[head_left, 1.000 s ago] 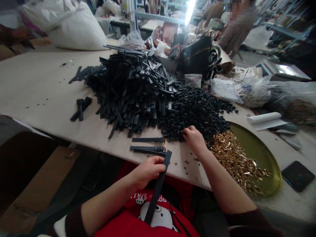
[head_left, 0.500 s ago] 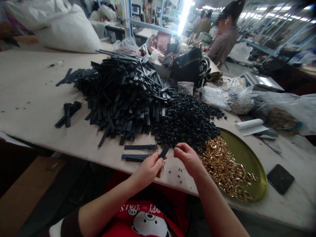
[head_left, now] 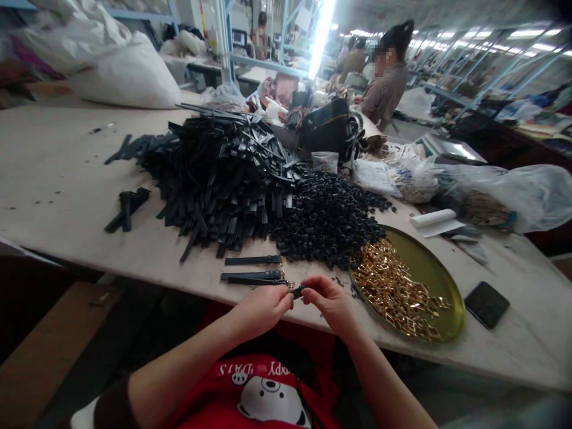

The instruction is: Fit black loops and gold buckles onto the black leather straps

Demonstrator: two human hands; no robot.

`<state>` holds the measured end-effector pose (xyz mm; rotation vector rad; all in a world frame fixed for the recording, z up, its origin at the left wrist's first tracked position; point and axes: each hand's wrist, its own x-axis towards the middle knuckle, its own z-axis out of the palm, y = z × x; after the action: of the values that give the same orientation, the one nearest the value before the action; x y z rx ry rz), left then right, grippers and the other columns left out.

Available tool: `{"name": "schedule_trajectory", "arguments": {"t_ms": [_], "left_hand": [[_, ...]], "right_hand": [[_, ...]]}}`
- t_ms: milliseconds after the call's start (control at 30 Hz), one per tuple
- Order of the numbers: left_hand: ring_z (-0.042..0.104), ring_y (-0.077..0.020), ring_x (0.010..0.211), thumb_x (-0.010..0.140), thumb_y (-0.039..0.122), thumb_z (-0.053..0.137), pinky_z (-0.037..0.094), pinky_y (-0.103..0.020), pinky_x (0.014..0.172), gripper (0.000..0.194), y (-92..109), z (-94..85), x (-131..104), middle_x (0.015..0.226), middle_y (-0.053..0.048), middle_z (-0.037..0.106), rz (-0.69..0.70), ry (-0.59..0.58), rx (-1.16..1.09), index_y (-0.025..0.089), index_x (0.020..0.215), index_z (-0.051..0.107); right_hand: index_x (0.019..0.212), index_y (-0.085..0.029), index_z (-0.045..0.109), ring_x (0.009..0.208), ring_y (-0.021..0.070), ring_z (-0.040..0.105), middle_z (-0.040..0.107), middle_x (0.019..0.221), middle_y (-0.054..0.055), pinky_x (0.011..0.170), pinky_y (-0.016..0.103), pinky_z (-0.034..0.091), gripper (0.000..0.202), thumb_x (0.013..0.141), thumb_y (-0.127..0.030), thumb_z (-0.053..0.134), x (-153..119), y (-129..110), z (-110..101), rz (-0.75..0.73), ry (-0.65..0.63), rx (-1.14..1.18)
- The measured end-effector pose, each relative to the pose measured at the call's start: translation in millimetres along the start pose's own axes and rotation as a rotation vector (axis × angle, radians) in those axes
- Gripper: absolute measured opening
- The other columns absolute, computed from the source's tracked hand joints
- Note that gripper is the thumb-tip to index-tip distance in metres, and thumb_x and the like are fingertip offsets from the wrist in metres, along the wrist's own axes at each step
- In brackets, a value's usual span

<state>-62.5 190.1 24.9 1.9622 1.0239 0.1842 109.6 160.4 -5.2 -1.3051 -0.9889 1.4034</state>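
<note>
My left hand (head_left: 264, 307) is closed on a short black strap (head_left: 298, 291), whose end sticks out past the fingertips. A gold buckle (head_left: 290, 285) shows just by those fingers. At the strap's end, my right hand (head_left: 329, 302) pinches a small dark piece that looks like a strap loop; the fingers mostly hide it. Just beyond the left hand lie finished-looking black straps with gold buckles (head_left: 252, 260). A heap of small black loops (head_left: 328, 217) spreads behind the right hand. Gold buckles (head_left: 393, 292) are piled on a round gold tray (head_left: 440, 271) to the right.
A large heap of black straps (head_left: 218, 173) covers the table's middle. Two crossed strap pieces (head_left: 127, 208) lie left of it. A black phone-like slab (head_left: 487, 304) rests right of the tray. Plastic bags (head_left: 527, 190), a black bag (head_left: 326, 128) and a white sack (head_left: 129, 74) stand farther back.
My right hand has come from the edge of the loop heap, left and down, to the strap's end. The two hands now meet there. The view has shifted slightly.
</note>
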Motion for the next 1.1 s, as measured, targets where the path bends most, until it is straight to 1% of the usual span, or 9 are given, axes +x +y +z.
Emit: {"name": "schedule_trajectory", "arguments": {"t_ms": [233, 400, 500, 667, 767, 867, 933, 1000, 1100], "left_hand": [[0.056, -0.0178, 0.071, 0.089, 0.038, 0.027, 0.039, -0.026, 0.064, 0.032, 10.4, 15.6, -11.5, 0.077, -0.003, 0.061, -0.027, 0.167, -0.076, 0.018, 0.098, 0.051], [0.049, -0.0152, 0.058, 0.088, 0.043, 0.027, 0.037, -0.024, 0.054, 0.036, 8.6, 29.7, -13.4, 0.063, 0.0, 0.053, 0.007, 0.105, -0.159, 0.017, 0.082, 0.05], [0.051, -0.0161, 0.06, 0.088, 0.046, 0.026, 0.038, -0.025, 0.056, 0.038, 10.0, 37.8, -11.8, 0.066, -0.001, 0.055, -0.021, 0.156, -0.207, 0.016, 0.091, 0.048], [0.057, -0.0214, 0.09, 0.086, 0.046, 0.033, 0.041, -0.029, 0.079, 0.046, 11.4, 42.9, -3.6, 0.099, -0.008, 0.061, -0.022, 0.176, -0.324, 0.017, 0.121, 0.04], [0.056, -0.0189, 0.084, 0.085, 0.044, 0.037, 0.041, -0.026, 0.077, 0.034, 4.2, 40.7, 2.3, 0.089, -0.003, 0.062, -0.006, 0.121, -0.352, 0.018, 0.1, 0.055], [0.05, -0.0142, 0.064, 0.084, 0.043, 0.037, 0.039, -0.021, 0.058, 0.032, -6.0, 41.3, 8.2, 0.068, 0.001, 0.056, -0.077, 0.145, -0.36, 0.017, 0.08, 0.056], [0.046, -0.0128, 0.056, 0.084, 0.043, 0.037, 0.034, -0.02, 0.049, 0.032, -10.7, 44.6, 13.0, 0.06, 0.002, 0.05, -0.116, 0.15, -0.386, 0.018, 0.077, 0.055], [0.043, -0.0122, 0.052, 0.083, 0.045, 0.038, 0.031, -0.02, 0.045, 0.032, -12.3, 48.6, 18.2, 0.056, 0.003, 0.047, -0.133, 0.129, -0.416, 0.018, 0.078, 0.055], [0.041, -0.0122, 0.05, 0.08, 0.048, 0.04, 0.029, -0.02, 0.043, 0.033, -11.5, 52.1, 24.8, 0.053, 0.003, 0.044, -0.141, 0.106, -0.45, 0.018, 0.078, 0.055]], "right_hand": [[0.071, -0.019, 0.051, 0.047, 0.0073, 0.049, 0.054, 0.055, -0.007, 0.052, 0.022, 0.038, 0.025, 0.062, -0.031, 0.071, -22.6, 3.5, 4.8, 0.033, 0.001, 0.202], [0.075, -0.018, 0.052, 0.046, 0.0066, 0.049, 0.056, 0.057, -0.006, 0.05, 0.02, 0.038, 0.028, 0.061, -0.031, 0.072, -31.4, 14.4, 5.4, 0.063, 0.022, 0.344], [0.077, -0.019, 0.051, 0.049, 0.0073, 0.051, 0.058, 0.063, -0.006, 0.052, 0.021, 0.04, 0.03, 0.061, -0.032, 0.073, -33.3, 17.0, 11.6, 0.079, 0.002, 0.427], [0.083, -0.021, 0.054, 0.056, 0.0113, 0.052, 0.056, 0.065, -0.004, 0.054, 0.024, 0.042, 0.025, 0.072, -0.041, 0.062, -36.0, 21.9, 13.9, -0.049, -0.016, 0.097], [0.093, -0.022, 0.057, 0.072, 0.0173, 0.054, 0.059, 0.082, 0.003, 0.067, 0.03, 0.044, 0.027, 0.076, -0.042, 0.058, -47.2, 27.6, -26.1, -0.223, 0.151, -0.485], [0.096, -0.02, 0.056, 0.093, 0.0247, 0.051, 0.058, 0.095, 0.01, 0.085, 0.041, 0.038, 0.03, 0.081, -0.044, 0.049, -61.1, 39.5, -95.3, -0.308, 0.623, -0.946], [0.113, -0.015, 0.048, 0.105, 0.0294, 0.046, 0.053, 0.108, 0.017, 0.091, 0.046, 0.034, 0.051, 0.078, -0.052, 0.048, -65.1, 51.7, -137.7, -0.293, 0.837, -1.153], [0.126, -0.008, 0.036, 0.117, 0.0326, 0.037, 0.044, 0.124, 0.022, 0.095, 0.048, 0.031, 0.077, 0.072, -0.061, 0.05, -61.2, 65.0, -164.0, -0.273, 0.811, -1.314], [0.133, -0.007, 0.027, 0.123, 0.0323, 0.03, 0.036, 0.133, 0.022, 0.098, 0.049, 0.026, 0.075, 0.079, -0.058, 0.041, -41.5, 78.6, -171.1, -0.209, 0.745, -1.435]]}}
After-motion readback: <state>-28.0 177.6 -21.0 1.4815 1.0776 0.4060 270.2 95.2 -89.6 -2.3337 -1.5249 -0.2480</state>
